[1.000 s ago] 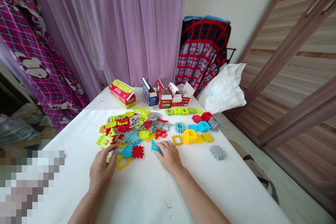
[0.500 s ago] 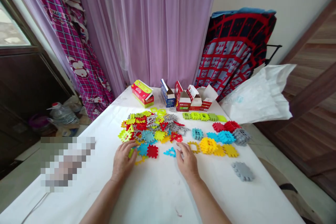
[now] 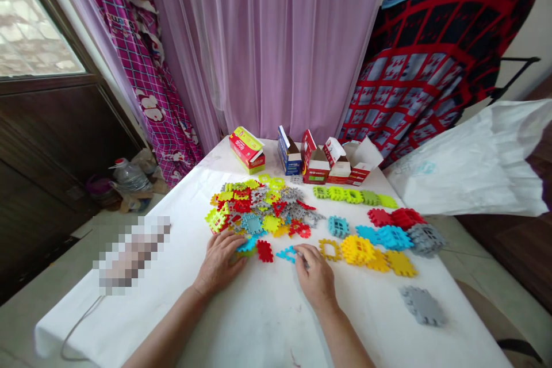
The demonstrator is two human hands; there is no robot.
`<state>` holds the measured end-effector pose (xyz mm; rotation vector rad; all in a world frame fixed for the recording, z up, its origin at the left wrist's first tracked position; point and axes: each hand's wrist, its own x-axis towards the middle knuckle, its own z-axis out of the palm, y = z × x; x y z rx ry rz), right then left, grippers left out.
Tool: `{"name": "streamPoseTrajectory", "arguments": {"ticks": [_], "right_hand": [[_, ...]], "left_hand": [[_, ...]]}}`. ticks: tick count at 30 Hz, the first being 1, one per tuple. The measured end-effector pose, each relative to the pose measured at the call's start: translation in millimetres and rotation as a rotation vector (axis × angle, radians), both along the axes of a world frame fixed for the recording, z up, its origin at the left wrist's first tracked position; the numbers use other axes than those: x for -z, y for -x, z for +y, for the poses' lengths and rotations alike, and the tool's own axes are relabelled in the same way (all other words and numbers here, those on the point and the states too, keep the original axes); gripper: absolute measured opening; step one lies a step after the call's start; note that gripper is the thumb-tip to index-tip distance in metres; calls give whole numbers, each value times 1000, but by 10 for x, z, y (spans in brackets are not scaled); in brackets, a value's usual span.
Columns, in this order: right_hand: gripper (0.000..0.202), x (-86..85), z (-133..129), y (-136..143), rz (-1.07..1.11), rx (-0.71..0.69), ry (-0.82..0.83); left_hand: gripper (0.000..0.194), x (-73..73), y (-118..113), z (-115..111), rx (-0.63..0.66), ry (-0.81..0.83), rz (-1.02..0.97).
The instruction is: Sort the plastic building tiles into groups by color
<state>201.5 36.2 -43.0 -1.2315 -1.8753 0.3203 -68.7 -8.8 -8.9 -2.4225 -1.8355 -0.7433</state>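
Observation:
My left hand point(image 3: 222, 261) lies palm down at the near left of a pile of interlocking plastic tiles point(image 3: 259, 207), fingers stretched over a blue tile point(image 3: 246, 244) and a green one partly hidden beneath. My right hand point(image 3: 315, 276) has its fingers curled at the right corner of a blue triangular tile point(image 3: 284, 253), which rests on the table; the fingertips are partly hidden. Between the hands lies a red square tile point(image 3: 264, 251). A yellow frame tile point(image 3: 330, 250) sits just right of my right hand.
Sorted tiles lie on the right: a green row point(image 3: 353, 196), yellow stack point(image 3: 357, 248), blue stack point(image 3: 394, 237), red tiles point(image 3: 406, 218) and grey tiles point(image 3: 422, 303). Several opened boxes point(image 3: 317, 165) stand at the back. A white bag point(image 3: 466, 161) hangs over the right edge.
The view has shifted, so the table's contents appear larger and further right. My right hand's fingers have curled in at the blue triangle. My left hand covers more of the blue and green tiles.

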Motion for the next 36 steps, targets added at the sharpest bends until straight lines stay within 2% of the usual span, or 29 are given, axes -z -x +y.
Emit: {"name": "streamPoseTrajectory", "arguments": {"ticks": [3,6,8,10,12,14,20,26,32,36], "right_hand": [[24,7,-1,-14,14,-16,-11],[24,8,0,-22,38,-26,-22],[24,1,-3,-20,55,-31,-31],[25,-10,-8,-14,67,-30,-39],[25,-19,-13,-6,73,-27,-43],[25,-28,-17,-1,75,-29,-39],[25,-116,-52,13,109,0,-57],[47,-232,-124,49,4,-13,-173],[41,-260,-147,66,-79,-59,-166],[47,-309,-179,33,-118,-41,-176]], "left_hand": [[23,0,-13,-30,-55,-27,-118],[26,-52,-143,-79,-215,3,-413],[34,-133,-302,-102,-296,164,-717],[42,-229,-472,-101,-272,384,-1022],[46,-303,-606,-69,-257,510,-1212],[46,-331,-683,-15,-271,556,-1311],[47,-257,-829,105,-252,681,-1376],[54,-190,-1035,116,-151,715,-1341],[56,-224,-985,248,-89,709,-1214],[53,-251,-955,313,-74,711,-1174]]}}
